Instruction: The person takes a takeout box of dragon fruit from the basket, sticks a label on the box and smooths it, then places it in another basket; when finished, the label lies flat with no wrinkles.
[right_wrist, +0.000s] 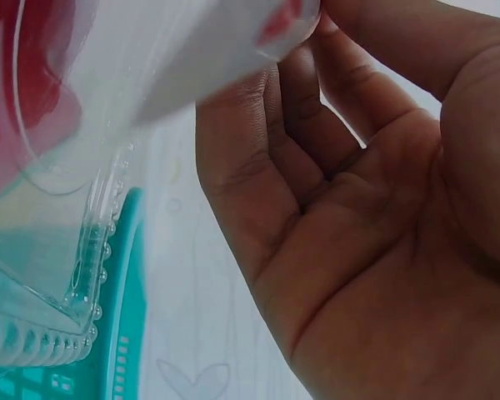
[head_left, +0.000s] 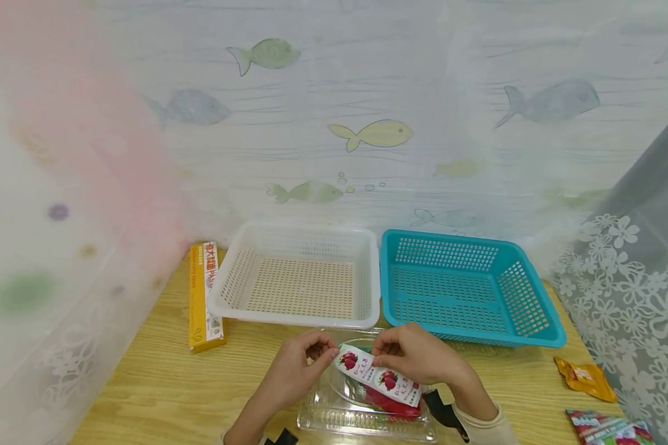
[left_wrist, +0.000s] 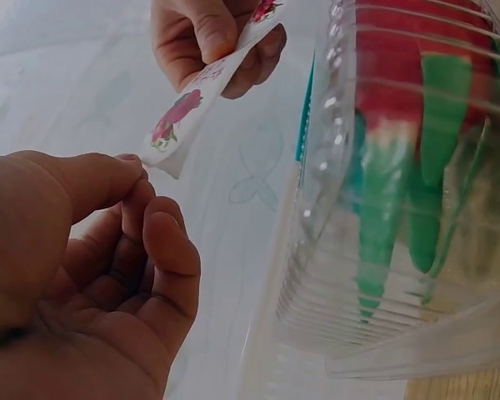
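Between my two hands is a white sticker strip (head_left: 386, 378) printed with red fruit pictures and writing. My left hand (head_left: 297, 368) pinches its left end between thumb and index fingertip, the other fingers loosely curled. Farther along its upper edge, my right hand (head_left: 414, 355) pinches the strip with thumb and fingers. Beneath the strip stands a closed clear plastic box (head_left: 325, 408) with ridged sides. Through its wall, the left wrist view shows a red thing with green pointed leaves (left_wrist: 387, 208) inside. The strip and right hand hide part of the box in the head view.
Behind the box stand a white basket (head_left: 295, 321) and a teal basket (head_left: 473, 334), side by side. A yellow pasta box (head_left: 200, 303) lies at the left. On the right are an orange packet (head_left: 584, 378) and a red-green packet (head_left: 607, 429). A fish-print curtain (head_left: 367, 74) encloses the table.
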The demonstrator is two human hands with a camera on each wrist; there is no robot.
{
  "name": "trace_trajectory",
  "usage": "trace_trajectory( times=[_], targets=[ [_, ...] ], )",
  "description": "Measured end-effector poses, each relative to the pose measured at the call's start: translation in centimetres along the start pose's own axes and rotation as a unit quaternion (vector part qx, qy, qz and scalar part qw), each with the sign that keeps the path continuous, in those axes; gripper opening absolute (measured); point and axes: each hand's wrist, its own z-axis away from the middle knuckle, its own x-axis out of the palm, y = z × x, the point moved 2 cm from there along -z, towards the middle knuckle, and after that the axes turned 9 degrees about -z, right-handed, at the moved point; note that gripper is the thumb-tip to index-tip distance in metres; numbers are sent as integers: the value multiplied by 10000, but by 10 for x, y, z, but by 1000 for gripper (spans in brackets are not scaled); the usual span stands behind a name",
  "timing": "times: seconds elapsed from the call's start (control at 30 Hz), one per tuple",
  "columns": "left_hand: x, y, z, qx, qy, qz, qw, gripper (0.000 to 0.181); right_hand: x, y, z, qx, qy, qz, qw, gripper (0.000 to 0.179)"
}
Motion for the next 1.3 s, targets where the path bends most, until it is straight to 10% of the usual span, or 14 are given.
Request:
trace_trajectory(
  times=[1.3],
  targets=[
    [-2,11,-6,-40,6,702,9975,11,-9,-6,5,108,1487,-1323,9799,13]
  ],
)
